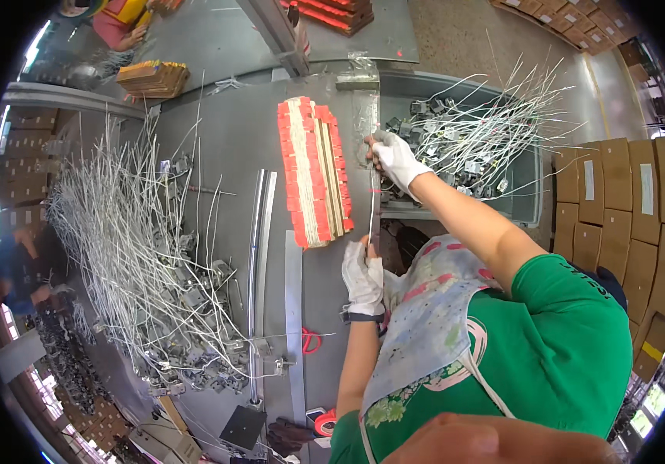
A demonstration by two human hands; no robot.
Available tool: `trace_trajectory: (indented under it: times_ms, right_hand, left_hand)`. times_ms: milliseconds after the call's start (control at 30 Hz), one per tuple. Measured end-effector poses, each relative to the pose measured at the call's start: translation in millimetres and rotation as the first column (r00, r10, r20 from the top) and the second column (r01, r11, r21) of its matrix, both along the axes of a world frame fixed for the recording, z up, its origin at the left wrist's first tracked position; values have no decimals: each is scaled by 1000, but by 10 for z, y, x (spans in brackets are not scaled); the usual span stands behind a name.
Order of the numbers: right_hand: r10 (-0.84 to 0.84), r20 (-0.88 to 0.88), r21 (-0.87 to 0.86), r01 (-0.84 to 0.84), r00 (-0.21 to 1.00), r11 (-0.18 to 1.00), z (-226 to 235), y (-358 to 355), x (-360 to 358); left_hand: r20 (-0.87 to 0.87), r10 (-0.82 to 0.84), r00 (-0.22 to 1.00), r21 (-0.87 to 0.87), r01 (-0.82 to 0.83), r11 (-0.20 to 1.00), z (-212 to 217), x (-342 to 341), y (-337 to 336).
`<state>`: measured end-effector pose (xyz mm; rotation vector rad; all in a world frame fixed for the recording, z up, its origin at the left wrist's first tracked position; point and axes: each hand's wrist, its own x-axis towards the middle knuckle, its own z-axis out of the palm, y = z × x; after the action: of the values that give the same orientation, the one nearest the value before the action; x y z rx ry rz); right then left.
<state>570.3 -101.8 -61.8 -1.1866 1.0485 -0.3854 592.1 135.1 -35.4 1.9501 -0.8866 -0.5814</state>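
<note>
My left hand (363, 277), in a white glove with bare fingertips, pinches the lower end of a thin white wire (372, 213) by the table's near edge. Farther up, my gloved right hand (399, 161) has its fingers closed at the wire's other end. The wire runs fairly straight between both hands, and a small red mark shows near its middle. Just left of it lies a stack of brown strips with red edging (313, 174), pale cord-like lines running along its top. What exactly my fingertips press on is partly hidden.
A large heap of white wires with grey metal parts (139, 247) covers the left side. A grey bin (529, 205) on the right holds similar pieces. Metal bars (259, 271) and red-handled scissors (311, 341) lie between. Another person's hand (133, 36) shows at upper left; cartons (618, 209) stand right.
</note>
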Motion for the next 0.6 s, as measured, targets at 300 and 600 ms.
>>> trace_trajectory:
  times_ms: [300,600]
  right_hand:
    - [-50,0,-609,39,999,792,356,-146,265]
    - [122,-31,-241,-125,992,962,283,-427,700]
  left_hand:
    - [176,137,975,-119,-117,986,-116,-103,-402]
    - [212,103,972,-83,-87,993,-225,-188,-457]
